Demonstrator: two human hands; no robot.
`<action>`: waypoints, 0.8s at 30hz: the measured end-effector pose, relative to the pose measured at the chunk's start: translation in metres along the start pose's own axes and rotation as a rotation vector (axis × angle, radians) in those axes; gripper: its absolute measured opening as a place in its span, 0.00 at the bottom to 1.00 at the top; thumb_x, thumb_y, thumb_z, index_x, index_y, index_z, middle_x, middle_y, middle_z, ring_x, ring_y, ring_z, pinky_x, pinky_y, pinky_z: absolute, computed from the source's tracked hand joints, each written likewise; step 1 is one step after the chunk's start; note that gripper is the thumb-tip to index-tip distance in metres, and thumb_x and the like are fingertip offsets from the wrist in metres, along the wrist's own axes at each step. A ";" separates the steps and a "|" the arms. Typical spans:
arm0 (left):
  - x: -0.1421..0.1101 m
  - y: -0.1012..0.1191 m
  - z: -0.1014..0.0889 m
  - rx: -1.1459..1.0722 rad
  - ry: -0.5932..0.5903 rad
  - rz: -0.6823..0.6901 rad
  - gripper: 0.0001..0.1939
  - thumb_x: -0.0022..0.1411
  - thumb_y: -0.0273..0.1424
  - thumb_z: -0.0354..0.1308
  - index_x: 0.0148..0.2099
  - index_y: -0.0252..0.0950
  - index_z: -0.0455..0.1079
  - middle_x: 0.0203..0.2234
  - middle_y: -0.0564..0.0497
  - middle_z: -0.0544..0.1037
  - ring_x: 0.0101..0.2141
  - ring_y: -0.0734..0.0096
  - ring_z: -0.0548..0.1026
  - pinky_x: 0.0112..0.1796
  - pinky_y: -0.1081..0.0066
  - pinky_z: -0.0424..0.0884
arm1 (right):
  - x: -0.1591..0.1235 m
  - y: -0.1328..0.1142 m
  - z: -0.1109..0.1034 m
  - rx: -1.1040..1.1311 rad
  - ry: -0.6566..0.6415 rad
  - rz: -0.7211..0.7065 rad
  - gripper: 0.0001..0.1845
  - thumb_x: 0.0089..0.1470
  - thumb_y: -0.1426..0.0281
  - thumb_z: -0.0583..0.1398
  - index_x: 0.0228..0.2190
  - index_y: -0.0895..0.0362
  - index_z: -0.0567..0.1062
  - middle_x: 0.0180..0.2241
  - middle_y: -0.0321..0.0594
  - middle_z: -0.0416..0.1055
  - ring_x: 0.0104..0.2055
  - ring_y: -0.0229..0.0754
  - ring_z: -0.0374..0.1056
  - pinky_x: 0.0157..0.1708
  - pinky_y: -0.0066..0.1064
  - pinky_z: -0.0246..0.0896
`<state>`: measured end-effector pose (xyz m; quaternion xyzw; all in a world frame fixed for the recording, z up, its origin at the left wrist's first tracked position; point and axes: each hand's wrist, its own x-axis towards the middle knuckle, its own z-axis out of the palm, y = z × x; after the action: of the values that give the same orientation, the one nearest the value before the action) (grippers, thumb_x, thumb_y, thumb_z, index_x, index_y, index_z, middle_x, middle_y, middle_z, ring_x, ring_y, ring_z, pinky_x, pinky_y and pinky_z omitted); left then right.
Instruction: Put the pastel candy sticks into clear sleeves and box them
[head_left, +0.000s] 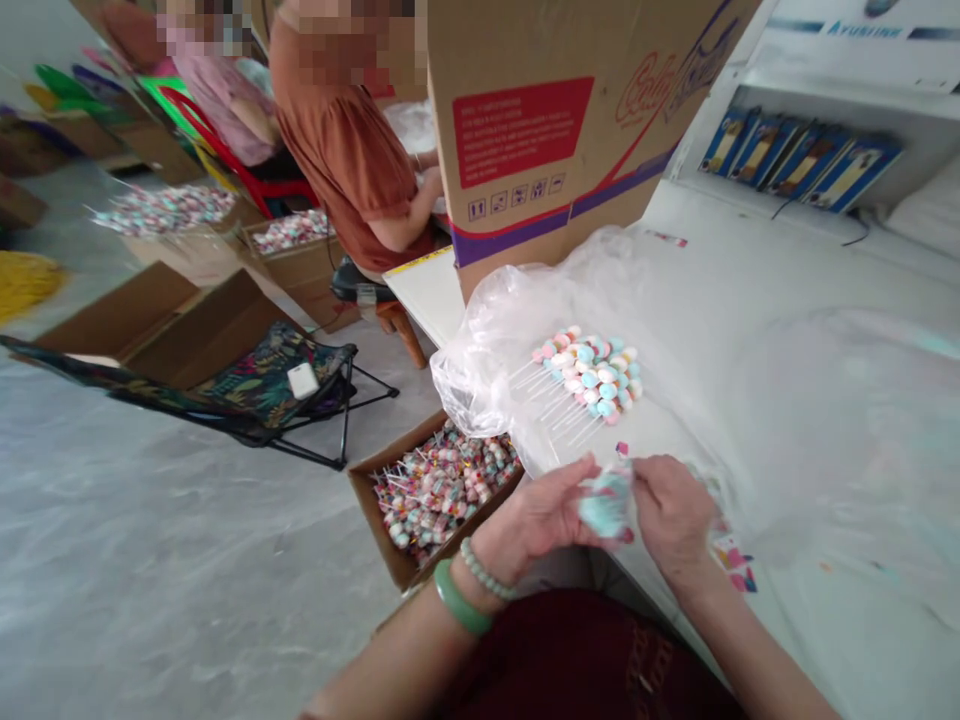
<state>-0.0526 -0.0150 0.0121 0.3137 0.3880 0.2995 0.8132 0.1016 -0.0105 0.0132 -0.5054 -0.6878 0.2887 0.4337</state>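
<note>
One film-covered, pale-blue sweet [604, 507] sits between the left hand [546, 508] and the right hand [671, 508], just over the near left edge of the white table [694, 295]. The step in hand appears to be closing or adjusting clear film around this sweet, though blur hides the exact fold. As a judgement, the next move calls for a steady hold on the left and a fine pinch on the right, since the soft piece could squash or the film slip. The left hand is partly curled, its fingers and thumb cradling the sweet from the left; the right hand is nearly closed, fingertips bunched at the sweet's right side, apparently pinching film. Farther off, a pile of pastel stick sweets [596, 372] lies on a clear plastic bag [480, 368], its white sticks pointing left and near. Left of the hands, an open cardboard box [386, 545] on a lower level holds many stick sweets with coloured wrapping. Printed scraps [743, 579] lie right of the right hand, on the table.
</note>
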 end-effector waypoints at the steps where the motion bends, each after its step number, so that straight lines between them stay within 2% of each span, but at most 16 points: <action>1: -0.004 -0.001 -0.005 -0.042 -0.163 -0.087 0.34 0.55 0.58 0.46 0.46 0.31 0.65 0.32 0.43 0.73 0.26 0.65 0.74 0.25 0.68 0.69 | -0.003 0.000 -0.003 -0.064 -0.045 -0.036 0.12 0.52 0.63 0.59 0.21 0.55 0.70 0.19 0.37 0.63 0.25 0.39 0.58 0.30 0.32 0.54; 2: -0.008 -0.003 -0.010 -0.038 -0.244 -0.114 0.34 0.55 0.58 0.47 0.44 0.31 0.66 0.30 0.43 0.73 0.23 0.69 0.72 0.22 0.71 0.66 | -0.006 -0.001 -0.006 -0.115 -0.103 -0.052 0.12 0.52 0.64 0.59 0.21 0.56 0.70 0.20 0.37 0.63 0.27 0.40 0.58 0.32 0.32 0.54; 3: -0.012 -0.004 -0.014 0.012 -0.257 -0.100 0.31 0.56 0.56 0.49 0.43 0.32 0.66 0.29 0.45 0.73 0.20 0.72 0.70 0.19 0.73 0.62 | -0.007 -0.002 -0.007 -0.149 -0.153 -0.035 0.12 0.52 0.65 0.59 0.21 0.56 0.70 0.21 0.38 0.64 0.28 0.40 0.59 0.33 0.33 0.54; 4: -0.015 -0.005 -0.018 0.112 -0.218 -0.052 0.26 0.56 0.52 0.52 0.43 0.33 0.67 0.29 0.47 0.73 0.19 0.75 0.67 0.18 0.75 0.60 | -0.008 -0.002 -0.006 -0.138 -0.198 0.034 0.12 0.53 0.65 0.57 0.21 0.56 0.69 0.21 0.38 0.64 0.28 0.40 0.58 0.33 0.32 0.53; 6: -0.019 -0.005 -0.026 0.450 -0.095 0.095 0.19 0.58 0.44 0.55 0.43 0.35 0.68 0.31 0.48 0.74 0.22 0.75 0.68 0.20 0.75 0.61 | -0.008 -0.002 -0.002 0.101 -0.272 0.346 0.11 0.52 0.66 0.57 0.20 0.56 0.67 0.20 0.36 0.62 0.26 0.38 0.57 0.29 0.30 0.52; 8: -0.023 -0.002 -0.034 0.921 0.044 0.339 0.16 0.60 0.39 0.55 0.48 0.38 0.70 0.34 0.48 0.75 0.32 0.69 0.72 0.31 0.72 0.67 | -0.008 0.002 0.003 0.468 -0.428 0.661 0.12 0.49 0.63 0.58 0.19 0.56 0.66 0.17 0.32 0.57 0.21 0.35 0.52 0.23 0.28 0.50; 10: -0.027 0.002 -0.041 1.347 0.147 0.562 0.18 0.61 0.33 0.55 0.54 0.42 0.68 0.36 0.47 0.75 0.38 0.64 0.71 0.39 0.67 0.67 | -0.011 0.005 0.008 0.682 -0.557 0.802 0.15 0.48 0.58 0.57 0.21 0.56 0.68 0.16 0.31 0.56 0.18 0.34 0.50 0.20 0.27 0.49; 11: -0.030 0.002 -0.045 1.517 0.156 0.629 0.19 0.62 0.30 0.54 0.55 0.43 0.67 0.35 0.47 0.75 0.38 0.64 0.71 0.39 0.65 0.67 | -0.013 0.005 0.009 0.710 -0.595 0.816 0.15 0.48 0.57 0.56 0.23 0.57 0.69 0.16 0.31 0.57 0.18 0.34 0.51 0.20 0.27 0.49; 13: -0.037 0.000 -0.052 1.748 0.115 0.703 0.20 0.63 0.27 0.51 0.56 0.44 0.66 0.32 0.48 0.74 0.35 0.65 0.71 0.38 0.65 0.67 | -0.017 0.000 0.012 0.609 -0.616 0.769 0.13 0.48 0.59 0.56 0.24 0.56 0.71 0.15 0.31 0.58 0.17 0.34 0.52 0.20 0.26 0.49; 15: -0.045 -0.011 -0.063 1.831 0.078 0.729 0.20 0.63 0.25 0.49 0.56 0.45 0.66 0.30 0.49 0.73 0.33 0.67 0.70 0.36 0.67 0.67 | -0.020 -0.007 0.010 0.422 -0.611 0.669 0.09 0.46 0.62 0.59 0.22 0.55 0.71 0.15 0.30 0.60 0.19 0.34 0.54 0.22 0.26 0.48; 16: -0.049 -0.019 -0.072 1.830 0.090 0.718 0.20 0.64 0.26 0.48 0.56 0.44 0.66 0.30 0.49 0.73 0.32 0.67 0.71 0.36 0.67 0.67 | -0.021 -0.009 0.006 0.311 -0.594 0.608 0.07 0.45 0.64 0.60 0.21 0.54 0.71 0.15 0.29 0.61 0.19 0.35 0.56 0.23 0.26 0.48; 18: -0.058 -0.038 -0.092 1.777 0.187 0.640 0.20 0.64 0.28 0.48 0.57 0.43 0.65 0.32 0.48 0.74 0.34 0.67 0.72 0.36 0.68 0.68 | -0.021 -0.005 -0.011 0.101 -0.494 0.535 0.07 0.47 0.66 0.58 0.21 0.53 0.72 0.16 0.30 0.63 0.22 0.36 0.59 0.26 0.27 0.49; 19: -0.062 -0.047 -0.104 1.741 0.312 0.558 0.19 0.64 0.31 0.48 0.57 0.41 0.65 0.36 0.46 0.75 0.36 0.65 0.73 0.37 0.67 0.69 | -0.020 0.001 -0.023 -0.016 -0.419 0.521 0.09 0.50 0.67 0.56 0.22 0.53 0.72 0.17 0.31 0.64 0.24 0.37 0.60 0.27 0.28 0.50; 20: -0.065 -0.056 -0.115 1.707 0.465 0.439 0.19 0.64 0.34 0.48 0.57 0.39 0.65 0.40 0.44 0.75 0.39 0.62 0.74 0.39 0.66 0.69 | -0.020 0.010 -0.037 -0.175 -0.280 0.529 0.10 0.52 0.66 0.54 0.23 0.53 0.72 0.19 0.32 0.65 0.25 0.38 0.61 0.28 0.28 0.50; 22: -0.069 -0.069 -0.132 1.613 0.785 0.190 0.26 0.64 0.39 0.48 0.61 0.34 0.60 0.47 0.38 0.73 0.45 0.54 0.73 0.41 0.60 0.70 | -0.022 0.035 -0.065 -0.483 -0.064 0.578 0.10 0.52 0.64 0.54 0.25 0.54 0.71 0.26 0.36 0.68 0.30 0.41 0.63 0.29 0.30 0.50; 24: -0.068 -0.076 -0.140 1.549 0.960 0.038 0.34 0.62 0.43 0.49 0.65 0.30 0.52 0.55 0.31 0.65 0.52 0.45 0.68 0.45 0.53 0.69 | -0.026 0.060 -0.087 -0.658 0.050 0.576 0.10 0.48 0.62 0.57 0.31 0.54 0.72 0.31 0.39 0.68 0.33 0.44 0.63 0.29 0.31 0.51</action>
<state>-0.1846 -0.0730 -0.0844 0.6201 0.7723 0.0669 0.1208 0.2085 -0.0192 -0.0046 -0.7947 -0.5634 0.1510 0.1680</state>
